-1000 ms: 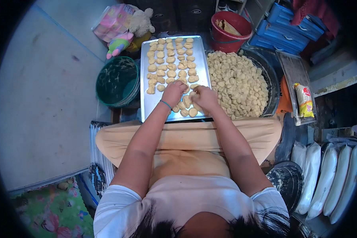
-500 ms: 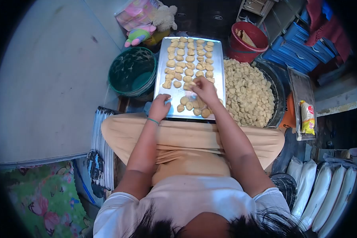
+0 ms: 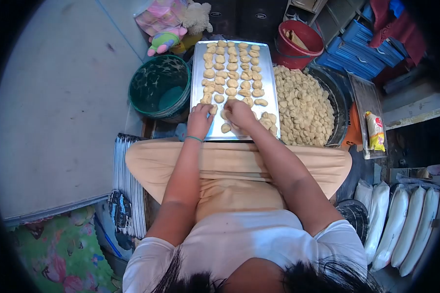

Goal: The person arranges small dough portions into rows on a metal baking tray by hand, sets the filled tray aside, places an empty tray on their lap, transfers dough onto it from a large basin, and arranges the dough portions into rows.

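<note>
On a silver baking tray point(image 3: 266, 51), pieces of pale yellow dough point(image 3: 231, 91) lie in rows towards the far end. My left hand point(image 3: 200, 120) is at the tray's near left part, thumb and fingers closed about a dough piece point(image 3: 213, 110) in the front row. Beside it, my right hand point(image 3: 240, 115) is bent down to the tray, its fingers closed at a dough piece point(image 3: 224, 114) that they partly hide. One loose dough piece point(image 3: 226, 128) rests just nearer to me, and a small cluster of dough point(image 3: 268, 120) sits right of my right hand.
A large dark tub point(image 3: 341, 105) heaped with dough pieces point(image 3: 304, 107) stands right of the tray. At the left is a green bucket point(image 3: 151, 93), at the back right a red bucket point(image 3: 298, 56). Stacked trays point(image 3: 127, 180) stand at the lower left. A yellow packet point(image 3: 375, 131) lies at right.
My left hand has moved from the tray's left edge to the front row's dough. My right hand has come left and nearer to me. The loose near cluster now lies further right.
</note>
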Tool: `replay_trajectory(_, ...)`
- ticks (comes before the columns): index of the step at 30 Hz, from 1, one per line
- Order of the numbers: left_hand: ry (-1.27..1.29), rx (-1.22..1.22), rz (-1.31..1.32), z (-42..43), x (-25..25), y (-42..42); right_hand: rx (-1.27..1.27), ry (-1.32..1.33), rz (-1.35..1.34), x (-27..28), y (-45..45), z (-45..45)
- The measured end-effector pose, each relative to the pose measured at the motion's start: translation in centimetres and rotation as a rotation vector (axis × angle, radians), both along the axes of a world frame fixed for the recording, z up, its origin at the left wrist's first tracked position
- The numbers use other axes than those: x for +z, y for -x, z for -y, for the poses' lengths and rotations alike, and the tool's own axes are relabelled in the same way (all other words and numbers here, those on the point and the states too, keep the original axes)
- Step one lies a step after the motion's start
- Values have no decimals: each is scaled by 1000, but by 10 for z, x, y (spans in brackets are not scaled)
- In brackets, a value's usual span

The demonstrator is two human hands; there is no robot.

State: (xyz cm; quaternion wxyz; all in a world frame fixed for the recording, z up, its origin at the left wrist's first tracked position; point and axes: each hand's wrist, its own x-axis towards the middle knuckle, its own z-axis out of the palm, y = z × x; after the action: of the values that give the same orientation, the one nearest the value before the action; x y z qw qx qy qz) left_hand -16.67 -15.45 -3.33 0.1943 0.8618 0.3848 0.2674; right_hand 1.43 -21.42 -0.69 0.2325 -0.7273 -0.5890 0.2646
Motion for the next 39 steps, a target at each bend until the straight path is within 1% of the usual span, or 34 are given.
replay_trajectory(1,7,34,-42,-2,-1,-2,-88,-149,-114,-10,8,-7)
replay_trajectory(2,13,70,-83,-3,-1,-4,-106,-151,-129,-17,6,-10)
replay_trajectory(4,26,101,-59,-3,-3,-2,-137,-155,-164,-4,13,-11)
replay_trajectory(7,94,181,-22,-7,-8,4,241,-43,239,28,6,21)
replay_trajectory(8,129,214,-4,-5,-11,2,261,-30,264,24,4,28)
replay_trajectory(10,-59,182,43,5,-1,-2,293,-8,315,11,-1,39)
replay_trajectory(11,-160,168,69,7,5,-6,223,-21,288,0,-7,39)
replay_trajectory(14,-188,-132,-9,7,1,-14,-136,-51,106,-10,-12,34)
replay_trajectory(15,-168,-143,-120,7,-3,-16,-167,-88,156,-9,-12,31)
replay_trajectory(18,-113,-59,-154,7,-10,-25,-147,-127,387,-2,-12,42)
replay_trajectory(19,-167,-42,-135,9,-11,-26,-134,-167,466,-2,-14,49)
replay_trajectory(22,-221,-135,-26,20,-4,-37,-60,-33,360,1,-31,64)
replay_trajectory(23,-213,-218,-71,22,2,-41,-95,-35,294,0,-34,66)
replay_trajectory(25,-263,-239,-115,23,-8,-53,-156,-47,161,-2,-40,64)
replay_trajectory(26,-288,-250,-138,22,-13,-57,-190,-55,159,-4,-42,62)
replay_trajectory(28,-258,-214,-187,21,-6,-61,-266,-66,151,-9,-47,57)
replay_trajectory(30,-269,-177,-250,22,-3,-62,-224,-21,230,-11,-47,56)
replay_trajectory(31,-297,-167,-230,25,0,-62,-202,2,269,-11,-48,56)
replay_trajectory(34,-258,-273,-65,31,4,-68,-126,2,310,10,-52,71)
replay_trajectory(35,-268,-320,-66,33,4,-72,-94,99,299,17,-56,74)
replay_trajectory(38,-217,-295,-118,34,-3,-85,-53,-57,212,1,-72,85)
replay_trajectory(39,-220,-293,-106,34,-4,-88,-146,-127,-38,-12,-79,84)
